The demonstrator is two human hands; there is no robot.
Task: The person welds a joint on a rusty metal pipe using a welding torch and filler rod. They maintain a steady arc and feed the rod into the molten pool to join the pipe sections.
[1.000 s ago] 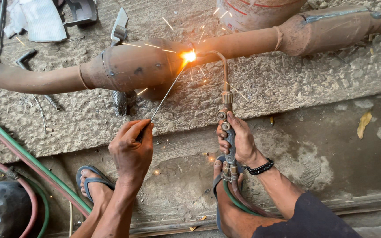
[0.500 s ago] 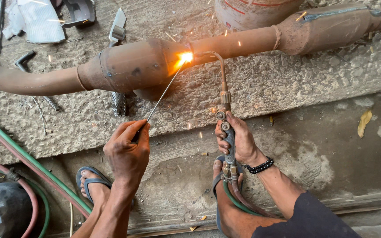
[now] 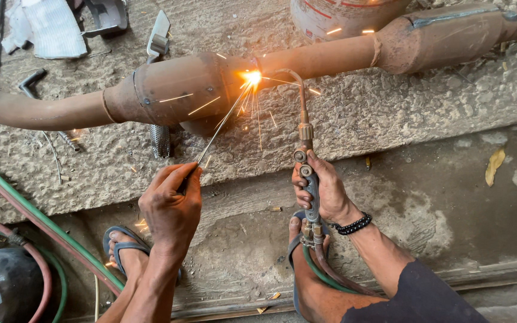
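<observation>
Step in hand: gas brazing of joint on rusty exhaust pipe (image 3: 169,90), pipe lying across rough concrete slab (image 3: 390,113). Right hand (image 3: 324,191) wrapped around torch (image 3: 304,149), fingers clamped on handle, curved tip at glowing spot (image 3: 251,78). Left hand (image 3: 172,206) pinched filler rod (image 3: 222,122) between thumb and fingers, far end in glow, sparks scattering. Green and red hoses (image 3: 43,224) trailed at left. Judgement: next move called for steady rod feed and slow flame travel along seam.

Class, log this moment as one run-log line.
left hand: holds filler rod | right hand: grips torch | flame sparking on rusty pipe
</observation>
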